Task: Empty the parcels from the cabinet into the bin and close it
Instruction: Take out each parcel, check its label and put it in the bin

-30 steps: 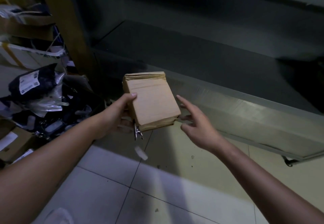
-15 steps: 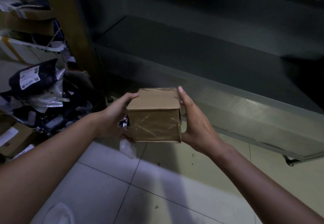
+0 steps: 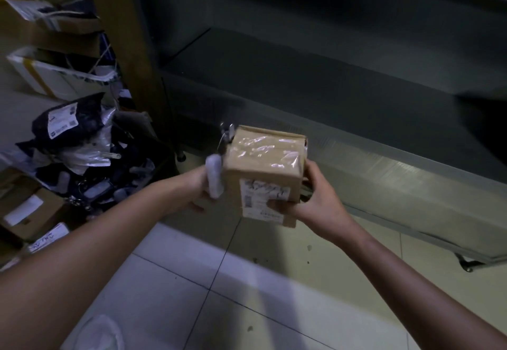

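Since half a second ago the cardboard parcel (image 3: 264,168) has been rolled toward the person, so the face with the white shipping label (image 3: 263,198) now looks at the camera and the glossy taped face points up; before, only plain brown faces showed. It has also shifted slightly right of where it was. The box is close to cubic, with no clear long axis, and it sits a little tilted, its top leaning away.

Nearest, the right hand (image 3: 315,198) is wrapped around the lower right corner, thumb pressed across the label and fingers behind. The left hand (image 3: 203,185) is closed on the left side, where a blurred white tag (image 3: 215,178) and a small metal clip (image 3: 226,137) sit against the box; how the fingers lie there cannot be made out. Both hands carry the parcel in the air above the tiled floor (image 3: 247,281).

Beyond it runs the front lip of the grey cabinet (image 3: 370,157), its low shelf dark. Off to the left lies a heap of black mailer bags (image 3: 74,135) and cardboard boxes (image 3: 30,212) beside a wooden post (image 3: 129,48).
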{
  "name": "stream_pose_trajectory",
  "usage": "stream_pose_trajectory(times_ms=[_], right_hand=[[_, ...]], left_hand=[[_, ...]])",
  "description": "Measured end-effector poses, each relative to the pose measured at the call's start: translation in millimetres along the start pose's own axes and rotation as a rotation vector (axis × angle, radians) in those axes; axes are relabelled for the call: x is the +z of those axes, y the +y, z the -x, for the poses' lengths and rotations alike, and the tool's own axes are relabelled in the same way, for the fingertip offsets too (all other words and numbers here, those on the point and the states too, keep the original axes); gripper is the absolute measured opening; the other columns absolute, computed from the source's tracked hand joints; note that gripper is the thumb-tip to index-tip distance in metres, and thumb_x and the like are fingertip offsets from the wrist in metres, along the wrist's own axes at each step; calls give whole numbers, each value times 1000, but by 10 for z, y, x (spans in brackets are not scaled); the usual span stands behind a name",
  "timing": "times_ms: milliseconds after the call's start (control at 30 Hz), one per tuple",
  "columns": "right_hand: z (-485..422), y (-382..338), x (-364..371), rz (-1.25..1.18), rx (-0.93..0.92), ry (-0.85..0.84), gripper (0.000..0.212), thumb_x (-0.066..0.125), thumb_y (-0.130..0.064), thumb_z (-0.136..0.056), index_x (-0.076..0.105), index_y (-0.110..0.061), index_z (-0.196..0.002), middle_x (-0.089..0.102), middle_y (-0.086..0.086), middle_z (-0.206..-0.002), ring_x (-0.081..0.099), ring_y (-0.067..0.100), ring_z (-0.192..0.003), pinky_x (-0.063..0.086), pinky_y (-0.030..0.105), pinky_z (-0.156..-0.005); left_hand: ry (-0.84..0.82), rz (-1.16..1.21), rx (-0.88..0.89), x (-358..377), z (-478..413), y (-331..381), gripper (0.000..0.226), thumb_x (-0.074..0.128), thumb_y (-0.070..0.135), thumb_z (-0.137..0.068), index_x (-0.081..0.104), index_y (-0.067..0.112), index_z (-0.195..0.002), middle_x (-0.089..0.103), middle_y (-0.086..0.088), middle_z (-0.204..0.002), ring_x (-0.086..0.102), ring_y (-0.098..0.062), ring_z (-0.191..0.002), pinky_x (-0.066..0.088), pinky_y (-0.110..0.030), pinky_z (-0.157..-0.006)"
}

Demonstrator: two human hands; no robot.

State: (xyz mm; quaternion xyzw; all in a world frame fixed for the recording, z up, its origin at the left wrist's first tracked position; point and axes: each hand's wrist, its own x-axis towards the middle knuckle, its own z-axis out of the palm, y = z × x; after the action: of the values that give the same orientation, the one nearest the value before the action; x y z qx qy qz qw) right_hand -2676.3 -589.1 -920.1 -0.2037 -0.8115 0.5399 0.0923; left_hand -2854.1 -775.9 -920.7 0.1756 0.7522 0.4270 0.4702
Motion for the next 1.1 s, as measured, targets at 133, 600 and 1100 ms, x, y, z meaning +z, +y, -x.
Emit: stream_pose_trajectory(times_ms=[133, 600, 1100], right_hand=[[-7, -39, 4, -231, 164, -31, 85, 87, -44, -64, 48, -27, -138, 72, -8, -114, 70, 11, -104, 58, 40, -90], [-84, -121, 219, -445, 315, 19, 48, 71, -42, -86, 56, -27, -130, 74, -5, -112, 73, 17, -99, 59, 49, -87], [-233, -313, 411, -350, 258, 43, 22, 62, -32, -96, 67, -28, -117, 76, -8, -101, 73, 4, -81, 55, 23, -63]], left_hand=[[53, 143, 98, -10, -8, 78, 69, 51, 83, -76, 71, 20, -95, 73, -14, -87, 69, -21, -81, 51, -37, -76], [43, 411, 93, -46, -41, -30, 56, 71, 54, -78, 58, 33, -128, 71, -8, -120, 71, -29, -105, 54, -48, -96], [122, 531, 94, -191, 98, -124, 29, 64, 24, -92, 64, 31, -120, 77, 3, -103, 73, -22, -93, 59, -36, -76]])
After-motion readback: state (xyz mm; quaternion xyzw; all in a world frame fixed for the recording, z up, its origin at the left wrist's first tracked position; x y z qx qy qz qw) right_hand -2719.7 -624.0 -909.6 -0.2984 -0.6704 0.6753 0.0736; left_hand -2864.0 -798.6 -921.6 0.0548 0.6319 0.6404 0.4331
